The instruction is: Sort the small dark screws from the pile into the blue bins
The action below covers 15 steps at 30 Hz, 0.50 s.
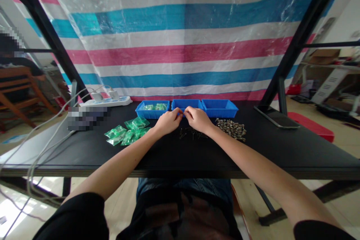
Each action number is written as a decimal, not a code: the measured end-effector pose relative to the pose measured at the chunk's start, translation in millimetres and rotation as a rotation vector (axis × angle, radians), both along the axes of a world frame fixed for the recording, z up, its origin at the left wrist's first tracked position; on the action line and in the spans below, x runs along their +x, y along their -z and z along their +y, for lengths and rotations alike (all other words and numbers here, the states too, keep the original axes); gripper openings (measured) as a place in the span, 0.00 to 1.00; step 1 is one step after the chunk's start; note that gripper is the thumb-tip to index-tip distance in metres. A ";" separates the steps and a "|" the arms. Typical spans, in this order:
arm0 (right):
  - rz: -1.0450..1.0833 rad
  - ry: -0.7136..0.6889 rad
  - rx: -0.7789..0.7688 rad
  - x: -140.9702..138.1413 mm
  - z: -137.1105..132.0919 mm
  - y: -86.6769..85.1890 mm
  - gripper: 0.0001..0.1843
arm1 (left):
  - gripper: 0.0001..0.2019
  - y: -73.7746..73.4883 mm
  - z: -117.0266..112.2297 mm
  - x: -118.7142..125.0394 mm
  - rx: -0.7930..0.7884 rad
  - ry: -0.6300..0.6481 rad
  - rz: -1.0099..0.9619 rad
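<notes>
Wearing dark shirt [152, 217], closest; curling left hand [169, 120] and right hand [197, 120] close together before middle tray [186, 103], cannot tell whether gripping anything; through a loose pinch, could drop something among thin metal bits [182, 134] in front of it; through a careless sweep, might scatter metal parts [231, 129] front-right of it or green packets [134, 135] front-left of it

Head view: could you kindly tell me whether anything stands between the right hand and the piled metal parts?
Nothing visible does: black tabletop shows between the right hand and the piled metal parts, though the right forearm hides some.
</notes>
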State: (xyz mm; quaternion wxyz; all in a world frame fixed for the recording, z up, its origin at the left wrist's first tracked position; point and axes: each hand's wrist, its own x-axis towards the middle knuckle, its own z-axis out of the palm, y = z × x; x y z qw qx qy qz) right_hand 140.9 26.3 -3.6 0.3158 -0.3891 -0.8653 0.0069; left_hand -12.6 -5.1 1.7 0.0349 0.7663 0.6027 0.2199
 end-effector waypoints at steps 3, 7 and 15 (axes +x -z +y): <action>-0.013 0.006 0.005 -0.1 -0.3 -0.8 0.11 | 0.12 0.0 0.4 -0.1 0.013 0.014 0.004; -0.001 -0.006 -0.005 0.3 -1.7 -1.0 0.09 | 0.12 -1.8 -0.6 0.4 0.023 0.000 0.025; 0.040 -0.050 -0.015 0.9 -1.5 -0.2 0.06 | 0.12 -4.2 -2.4 0.7 0.007 -0.023 0.018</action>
